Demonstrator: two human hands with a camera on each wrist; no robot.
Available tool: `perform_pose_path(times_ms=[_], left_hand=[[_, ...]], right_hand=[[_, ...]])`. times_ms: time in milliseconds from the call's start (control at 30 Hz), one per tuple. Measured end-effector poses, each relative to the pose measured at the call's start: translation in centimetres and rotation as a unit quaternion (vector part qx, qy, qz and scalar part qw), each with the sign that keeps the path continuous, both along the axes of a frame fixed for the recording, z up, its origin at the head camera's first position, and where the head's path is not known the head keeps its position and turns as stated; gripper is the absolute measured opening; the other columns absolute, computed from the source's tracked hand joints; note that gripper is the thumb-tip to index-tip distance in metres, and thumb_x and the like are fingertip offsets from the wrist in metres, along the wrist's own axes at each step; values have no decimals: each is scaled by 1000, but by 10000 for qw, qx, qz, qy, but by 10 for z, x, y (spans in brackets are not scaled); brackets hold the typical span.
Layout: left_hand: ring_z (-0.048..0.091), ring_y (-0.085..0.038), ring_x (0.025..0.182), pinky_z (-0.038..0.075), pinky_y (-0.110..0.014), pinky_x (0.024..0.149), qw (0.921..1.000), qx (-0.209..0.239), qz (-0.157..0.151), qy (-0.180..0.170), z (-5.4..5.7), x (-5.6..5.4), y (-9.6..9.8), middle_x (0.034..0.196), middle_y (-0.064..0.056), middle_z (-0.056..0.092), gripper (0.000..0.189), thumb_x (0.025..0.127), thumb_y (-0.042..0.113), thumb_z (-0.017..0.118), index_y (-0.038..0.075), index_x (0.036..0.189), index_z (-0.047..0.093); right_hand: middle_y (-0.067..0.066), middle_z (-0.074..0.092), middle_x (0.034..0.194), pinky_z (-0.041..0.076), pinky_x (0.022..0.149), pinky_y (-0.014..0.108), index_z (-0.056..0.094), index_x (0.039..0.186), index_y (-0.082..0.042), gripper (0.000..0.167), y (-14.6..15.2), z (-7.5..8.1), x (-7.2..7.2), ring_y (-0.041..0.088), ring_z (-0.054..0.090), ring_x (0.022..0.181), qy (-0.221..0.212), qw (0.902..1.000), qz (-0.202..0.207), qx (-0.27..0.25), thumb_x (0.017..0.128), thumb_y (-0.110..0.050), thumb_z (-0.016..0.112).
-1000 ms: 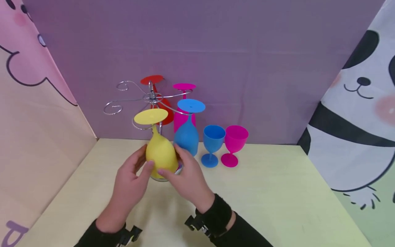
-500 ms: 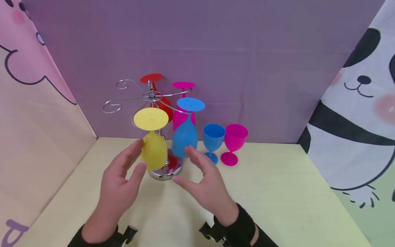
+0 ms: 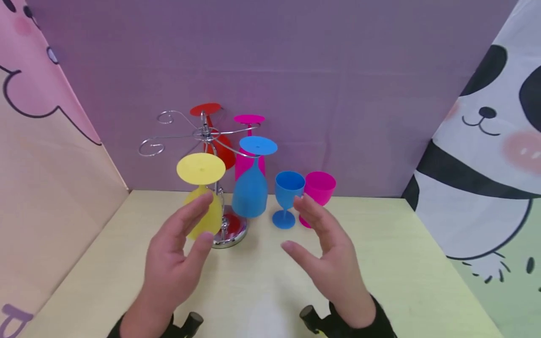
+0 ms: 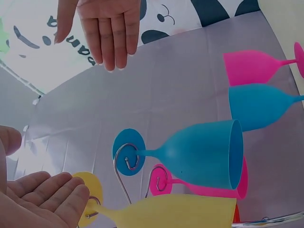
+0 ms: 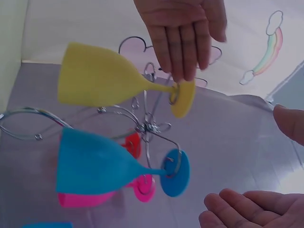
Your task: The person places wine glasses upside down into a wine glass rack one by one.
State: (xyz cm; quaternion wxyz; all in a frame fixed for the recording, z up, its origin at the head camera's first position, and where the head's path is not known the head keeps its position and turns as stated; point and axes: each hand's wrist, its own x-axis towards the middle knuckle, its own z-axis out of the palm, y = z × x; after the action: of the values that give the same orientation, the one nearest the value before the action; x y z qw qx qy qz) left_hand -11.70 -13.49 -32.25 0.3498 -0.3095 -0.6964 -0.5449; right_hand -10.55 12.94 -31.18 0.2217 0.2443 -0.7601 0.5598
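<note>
A yellow plastic goblet [image 3: 201, 169] hangs upside down by its foot from a curl of the chrome rack [image 3: 206, 134]. In front of it is my left hand [image 3: 171, 267], fingers straight and holding nothing; whether it touches the goblet I cannot tell. My right hand [image 3: 334, 263] is held up to the right, thumb spread from straight fingers, with nothing in it. Blue [image 3: 250, 190], pink [image 3: 249, 119] and red [image 3: 221, 152] goblets also hang inverted on the rack. The left wrist view shows the hanging blue goblet [image 4: 202, 152] beside the yellow one [image 4: 175, 213].
Upright on the table [image 3: 262, 291], right of the rack, stand a blue goblet [image 3: 289, 185] and a pink goblet [image 3: 320, 185]; the right fingers partly cover the pink one. Two bare rack curls point left [image 3: 152, 149]. A purple backdrop [image 3: 338, 108] rises behind.
Both hands held the yellow goblet at first; they have let go, and it now hangs from the rack. My right hand has moved away to the right; the left stays near the goblet.
</note>
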Motion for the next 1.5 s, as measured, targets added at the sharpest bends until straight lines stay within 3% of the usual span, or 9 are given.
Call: perform_pose_path(times_ms=[367, 567, 800, 900, 1000, 1133, 1233, 1433, 1500], left_hand=[[56, -27, 135, 47, -32, 107, 9997, 87, -120, 213, -7, 1, -3, 142, -23, 59, 47, 102, 13, 67, -8, 142, 54], [56, -26, 135, 48, -30, 105, 9999, 92, -57, -18, -8, 1, -3, 144, -20, 58, 48, 99, 6, 68, -4, 143, 55], [55, -26, 135, 48, -28, 104, 9998, -93, 151, -8, -5, 1, -4, 144, -17, 58, 48, 99, 10, 69, -2, 144, 56], [56, -25, 135, 48, -28, 105, 9990, -224, 293, 235, 1, -3, -9, 143, -19, 59, 50, 102, 23, 68, -5, 142, 56], [58, -24, 132, 48, -28, 106, 9961, -213, 442, 731, 12, -8, -15, 138, -20, 62, 58, 103, 35, 66, -11, 137, 58], [62, -20, 127, 49, -29, 106, 9885, 85, 589, 1390, 29, -11, -24, 130, -20, 68, 61, 102, 37, 67, -19, 126, 60], [64, -17, 124, 49, -27, 106, 9823, 224, 813, 1673, 40, -11, -30, 127, -19, 70, 60, 101, 37, 69, -19, 122, 62], [64, -13, 123, 48, -25, 106, 9734, -32, 1617, 1625, 55, -20, -52, 122, -25, 70, 62, 101, 43, 66, -16, 121, 65], [62, -10, 125, 47, -25, 107, 9701, -234, 1892, 1505, 57, -26, -62, 123, -26, 69, 59, 101, 41, 64, -14, 123, 65]], right_hand=[[13, 52, 152, 40, 111, 22, 45, 156, -12, 78, 34, 22, 11, 23, 49, 140, -82, 9974, -478, -523, 88, 15, 72], [12, 51, 153, 39, 112, 20, 45, 156, -12, 77, 41, 27, 11, 24, 48, 140, -252, 9953, -543, -766, 89, 16, 70], [6, 50, 154, 39, 111, 19, 42, 158, -14, 78, 41, 26, 9, 21, 47, 141, -476, 9952, -757, -397, 91, 11, 71], [5, 50, 154, 39, 112, 19, 42, 158, -15, 78, 42, 26, 7, 21, 48, 140, -499, 9948, -841, -293, 91, 9, 72], [4, 51, 154, 39, 112, 20, 42, 158, -15, 77, 43, 25, 3, 21, 48, 140, -516, 9941, -910, -274, 91, 7, 74], [3, 51, 153, 39, 111, 19, 42, 158, -14, 75, 43, 23, -3, 20, 48, 140, -567, 9937, -939, -245, 92, 2, 75], [2, 49, 154, 39, 110, 17, 40, 158, -13, 76, 43, 21, -9, 19, 47, 141, -572, 9936, -959, -169, 92, -1, 76], [4, 49, 155, 38, 110, 16, 38, 159, -11, 77, 49, 12, -20, 22, 46, 142, -690, 9910, -1150, 31, 93, -9, 78], [5, 48, 155, 38, 114, 23, 36, 160, -12, 80, 52, 7, -26, 23, 44, 143, -844, 9884, -1247, 183, 93, -16, 79]])
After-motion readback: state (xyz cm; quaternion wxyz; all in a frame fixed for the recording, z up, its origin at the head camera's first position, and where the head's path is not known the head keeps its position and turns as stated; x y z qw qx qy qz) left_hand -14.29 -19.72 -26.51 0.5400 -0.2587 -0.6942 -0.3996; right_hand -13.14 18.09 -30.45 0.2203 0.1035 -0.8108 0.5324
